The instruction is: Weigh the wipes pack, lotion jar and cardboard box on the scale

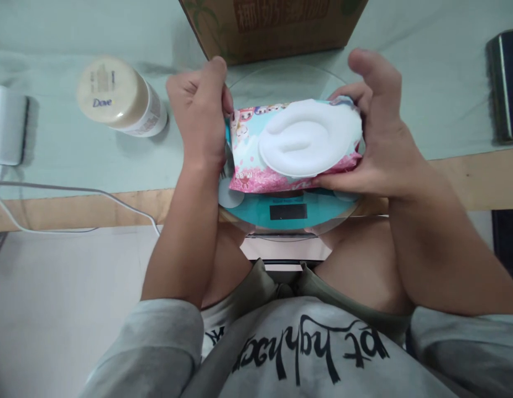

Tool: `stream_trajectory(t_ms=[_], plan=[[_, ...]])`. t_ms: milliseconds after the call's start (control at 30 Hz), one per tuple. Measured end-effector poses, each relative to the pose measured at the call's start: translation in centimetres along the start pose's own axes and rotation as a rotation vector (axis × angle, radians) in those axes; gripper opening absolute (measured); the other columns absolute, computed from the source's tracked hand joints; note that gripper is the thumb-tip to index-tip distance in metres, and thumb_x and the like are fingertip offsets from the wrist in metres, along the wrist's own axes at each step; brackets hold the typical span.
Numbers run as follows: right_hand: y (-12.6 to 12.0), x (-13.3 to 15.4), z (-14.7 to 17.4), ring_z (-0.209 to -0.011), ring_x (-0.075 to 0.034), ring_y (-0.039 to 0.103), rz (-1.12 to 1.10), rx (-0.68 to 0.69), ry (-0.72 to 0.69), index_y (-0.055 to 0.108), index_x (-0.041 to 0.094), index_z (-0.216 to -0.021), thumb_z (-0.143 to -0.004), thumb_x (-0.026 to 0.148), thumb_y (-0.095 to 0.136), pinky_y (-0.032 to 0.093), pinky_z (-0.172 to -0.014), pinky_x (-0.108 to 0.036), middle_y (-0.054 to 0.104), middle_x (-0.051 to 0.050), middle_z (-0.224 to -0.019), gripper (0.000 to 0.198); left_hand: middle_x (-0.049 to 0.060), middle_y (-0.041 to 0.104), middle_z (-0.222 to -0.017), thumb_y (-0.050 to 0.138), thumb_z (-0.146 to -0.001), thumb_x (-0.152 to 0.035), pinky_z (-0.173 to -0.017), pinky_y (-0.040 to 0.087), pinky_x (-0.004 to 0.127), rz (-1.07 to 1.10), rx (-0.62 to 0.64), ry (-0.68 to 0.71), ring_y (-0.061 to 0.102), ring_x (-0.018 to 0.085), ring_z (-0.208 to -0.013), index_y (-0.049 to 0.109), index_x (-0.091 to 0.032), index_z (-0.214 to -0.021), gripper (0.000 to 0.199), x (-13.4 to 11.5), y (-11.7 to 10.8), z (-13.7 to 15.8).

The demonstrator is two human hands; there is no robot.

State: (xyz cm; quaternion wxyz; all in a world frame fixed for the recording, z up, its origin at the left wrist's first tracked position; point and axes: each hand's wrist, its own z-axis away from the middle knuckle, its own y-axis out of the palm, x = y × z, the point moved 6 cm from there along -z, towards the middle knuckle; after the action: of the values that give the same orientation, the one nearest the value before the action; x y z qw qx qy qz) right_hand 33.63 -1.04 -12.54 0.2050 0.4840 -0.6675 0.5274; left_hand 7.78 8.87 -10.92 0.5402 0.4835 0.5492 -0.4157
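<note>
A pack of wet wipes (pixel 248 138), pink and light blue with a white oval lid (pixel 306 138), is between my hands above a round glass scale (pixel 323 213). My right hand (pixel 378 127) grips its right end, with fingers along the far and near edges and one digit raised. At the left end, my left hand (pixel 200 113) is closed, its fingertips at the pack's upper left corner; the rest of its fingers are curled out of sight. The scale's dark display (pixel 288 211) shows below the pack, with no readable digits.
A Dove jar (pixel 115 99) stands left of my left hand. Behind the scale is a cardboard box (pixel 277 33). A white device (pixel 8 126) with a cable (pixel 103 193) lies far left. At far right sits a dark box-like object (pixel 507 85). The scale overhangs the wooden table edge (pixel 472 179).
</note>
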Motion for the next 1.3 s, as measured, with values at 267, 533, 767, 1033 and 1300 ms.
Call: stream_trajectory(t_ms=[267, 533, 767, 1033, 1300], plan=[[0.0, -0.5, 0.1, -0.138, -0.028, 0.067, 0.005, -0.021, -0.015, 0.049, 0.033, -0.176, -0.066, 0.081, 0.104, 0.068, -0.128, -0.050, 0.062, -0.011, -0.156, 0.132, 0.000, 0.019, -0.054, 0.057, -0.113, -0.016, -0.066, 0.017, 0.041, 0.018, 0.009, 0.076, 0.018, 0.013, -0.053, 0.037, -0.025, -0.047, 0.069, 0.6, -0.1, -0.4], [-0.4, 1.0, -0.3, -0.138, -0.028, 0.070, 0.094, 0.130, -0.121, 0.060, 0.034, -0.162, -0.078, 0.074, 0.102, 0.070, -0.118, -0.048, 0.065, -0.007, -0.153, 0.102, 0.001, 0.021, -0.054, 0.059, -0.115, -0.013, -0.068, 0.018, 0.041, -0.063, 0.021, 0.028, 0.019, 0.015, -0.055, 0.040, -0.025, -0.043, 0.075, 0.1, 0.2, -0.1], [1.3, 2.5, -0.3, -0.130, -0.027, 0.071, 0.100, 0.049, -0.054, 0.068, 0.031, -0.154, -0.090, 0.069, 0.093, 0.069, -0.114, -0.048, 0.072, -0.009, -0.144, 0.078, 0.000, 0.021, -0.054, 0.052, -0.116, -0.007, -0.066, 0.012, 0.040, -0.037, 0.009, 0.007, 0.019, 0.012, -0.054, 0.035, -0.023, -0.046, 0.073, -0.2, 0.2, 0.0], [-6.4, -0.2, 2.8, -0.109, -0.021, 0.071, 0.328, -0.360, -0.091, 0.077, 0.031, -0.144, -0.078, 0.079, 0.103, 0.067, -0.090, -0.039, 0.072, -0.006, -0.132, 0.086, -0.004, 0.008, -0.061, 0.050, -0.119, -0.017, -0.060, 0.005, 0.041, 0.058, -0.003, -0.067, 0.003, 0.012, -0.055, 0.023, -0.026, -0.058, 0.068, 1.2, 0.4, -0.2], [-14.9, -7.5, 6.0, -0.156, -0.030, 0.066, 0.508, -0.900, 0.676, 0.058, 0.009, -0.154, -0.075, 0.003, 0.091, 0.055, -0.146, -0.051, 0.057, -0.020, -0.163, 0.086, -0.006, 0.008, -0.056, 0.063, -0.121, -0.022, -0.058, 0.004, 0.042, 0.012, 0.027, -0.094, 0.003, 0.011, -0.053, 0.019, -0.027, -0.056, 0.078, 1.7, 0.8, -0.7]])
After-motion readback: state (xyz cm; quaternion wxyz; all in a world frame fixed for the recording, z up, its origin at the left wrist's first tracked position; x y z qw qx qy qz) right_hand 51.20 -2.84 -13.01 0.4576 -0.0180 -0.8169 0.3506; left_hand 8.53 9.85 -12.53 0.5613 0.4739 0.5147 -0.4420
